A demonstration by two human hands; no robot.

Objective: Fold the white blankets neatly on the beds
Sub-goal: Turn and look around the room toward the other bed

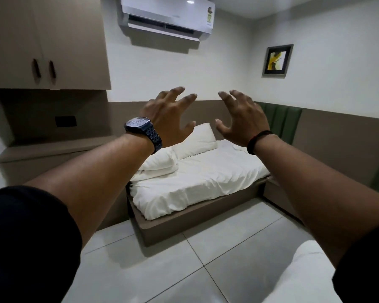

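The white blanket (197, 182) on the bed is soft matt cloth, creased and rumpled, and the two pillows (195, 141) above it wear the same plain white fabric. The bed base (197, 217) looks like smooth matt brown laminate. Large pale floor tiles (162, 270) have a faint sheen, with thin dark grout lines. The headboard (280, 121) is green upholstery stitched in vertical padded channels. The wristwatch (143, 131) on the left hand (169, 117) has a dark metal link band and a glossy face. The air conditioner (166, 16) is glossy white plastic. The cupboard doors (46, 40) are matt beige laminate.
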